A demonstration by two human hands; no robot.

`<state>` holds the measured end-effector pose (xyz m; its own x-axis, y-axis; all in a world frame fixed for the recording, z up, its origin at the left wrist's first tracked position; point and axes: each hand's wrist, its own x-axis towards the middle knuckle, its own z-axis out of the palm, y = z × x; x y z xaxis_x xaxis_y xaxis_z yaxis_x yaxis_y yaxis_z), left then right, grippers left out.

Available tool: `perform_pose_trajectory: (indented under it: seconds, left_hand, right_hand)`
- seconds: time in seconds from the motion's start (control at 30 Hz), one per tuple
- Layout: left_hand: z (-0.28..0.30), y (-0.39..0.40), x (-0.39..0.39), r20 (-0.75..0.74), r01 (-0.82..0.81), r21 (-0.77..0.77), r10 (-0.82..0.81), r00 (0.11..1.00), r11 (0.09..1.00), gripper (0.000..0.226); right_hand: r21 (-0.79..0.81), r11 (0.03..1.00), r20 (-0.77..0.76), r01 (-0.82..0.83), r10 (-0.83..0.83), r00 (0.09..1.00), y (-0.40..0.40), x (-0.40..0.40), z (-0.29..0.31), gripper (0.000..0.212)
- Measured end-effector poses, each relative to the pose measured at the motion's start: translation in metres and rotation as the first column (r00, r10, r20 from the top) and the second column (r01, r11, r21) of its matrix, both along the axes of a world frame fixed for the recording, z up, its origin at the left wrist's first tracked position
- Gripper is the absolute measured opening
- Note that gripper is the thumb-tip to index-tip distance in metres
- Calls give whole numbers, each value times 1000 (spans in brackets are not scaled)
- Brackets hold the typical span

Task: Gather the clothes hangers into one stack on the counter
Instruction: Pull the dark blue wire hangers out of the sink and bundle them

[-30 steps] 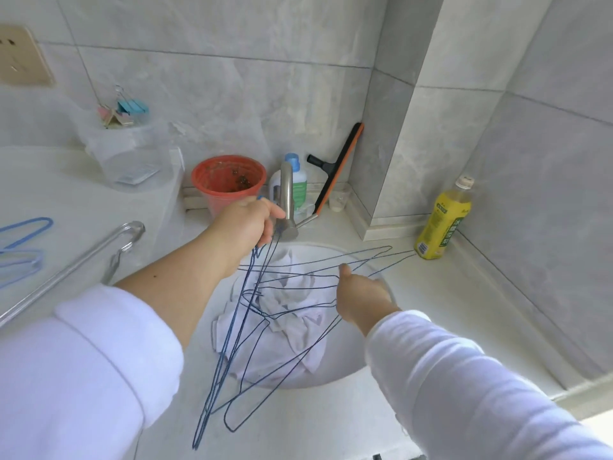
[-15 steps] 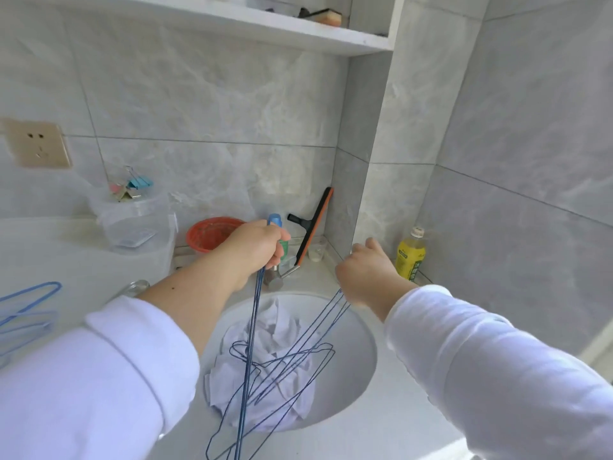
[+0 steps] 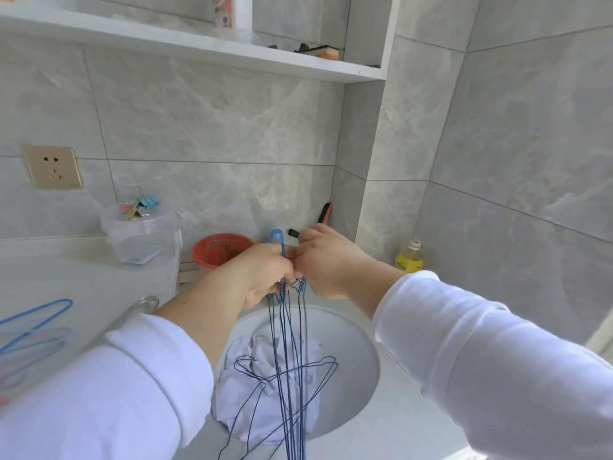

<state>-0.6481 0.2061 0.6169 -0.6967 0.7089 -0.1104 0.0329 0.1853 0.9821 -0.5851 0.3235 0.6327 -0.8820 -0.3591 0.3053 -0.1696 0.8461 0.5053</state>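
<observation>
Hangers (image 3: 288, 376), the dark blue wire ones, hang in a bunch from your two fists over the sink (image 3: 358, 353), long axis near vertical, hooks at the top. Going left to right: a few light blue hangers (image 3: 36, 327) lie on the counter (image 3: 83, 277) at the far left, well apart from the bunch. Your left hand (image 3: 265, 277) grips the main cluster of necks; your right hand (image 3: 326, 260), touching it, seems to pinch the last necks, though its fingertips are hidden. The stack site lies left of both hands, so your left arm is nearer. A second ago the wires fanned out wide with your right hand low among them; now they are drawn together and both hands meet at the top.
</observation>
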Motion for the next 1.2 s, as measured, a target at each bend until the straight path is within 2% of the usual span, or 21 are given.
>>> perform_pose_trajectory:
  seconds: [0.1, 0.2, 0.3, 0.33, 0.4, 0.47, 0.53, 0.6, 0.63, 0.7, 0.9, 1.0, 1.13, 1.2]
  left_hand:
    - [-5, -5, 4, -43, -4, 19, 4, 999, 1000, 24]
    - [-4, -8, 4, -99, -21, 44, 25, 995, 999, 15]
    - [-3, -8, 2, -85, -47, 70, 53, 995, 996, 24]
    - [-4, -9, 1, -82, -46, 67, 51, 995, 997, 22]
    - [-6, -9, 0, -61, -35, 57, 38, 997, 998, 19]
    - [-6, -10, 0, -17, -47, 61, 48, 999, 997, 22]
    - [-7, -10, -1, 32, -58, 87, 56, 998, 994, 19]
    - [-7, -9, -2, 83, -68, 131, 57, 995, 989, 15]
    - [-8, -8, -3, 109, -68, 143, 53, 993, 987, 21]
    - [-9, -9, -5, 124, -61, 137, 44, 991, 989, 31]
    - [-15, -19, -12, 136, -206, 120, 189, 972, 971, 24]
    - [-19, -25, -20, 166, -281, 122, 259, 952, 952, 25]
    - [-30, -29, -28, 158, -315, 69, 301, 940, 947, 24]
    - [-33, -32, -30, 144, -329, 38, 321, 936, 944, 24]
  right_hand:
    - [-114, 993, 80, -20, 30, 996, -5, -2, 0, 15]
    - [-258, 965, 1, -56, 58, 998, -6, -4, -5, 26]
    - [-402, 915, -45, -37, 21, 999, -6, -4, -9, 44]
    - [-474, 880, -63, -45, 17, 998, -8, -4, -10, 49]
    - [-675, 738, -98, 3, -94, 991, -9, -2, -7, 57]
    - [-819, 560, -7, 124, -225, 974, -8, -1, -5, 53]
    - [-835, 494, 109, 241, -281, 954, -6, 0, -4, 42]
    - [-847, 450, 159, 281, -290, 944, -7, 4, -4, 31]
    - [-859, 423, 177, 288, -281, 943, -7, 6, -5, 28]
    - [-879, 370, 212, 302, -264, 941, -7, 9, -7, 31]
    - [-878, 215, 348, 428, -329, 878, 9, -3, -34, 33]
    - [-807, 169, 489, 566, -346, 801, 21, -13, -60, 23]
    - [-636, 130, 707, 761, -299, 641, 33, -27, -110, 25]
    - [-601, -1, 777, 799, -233, 584, 35, -38, -141, 16]
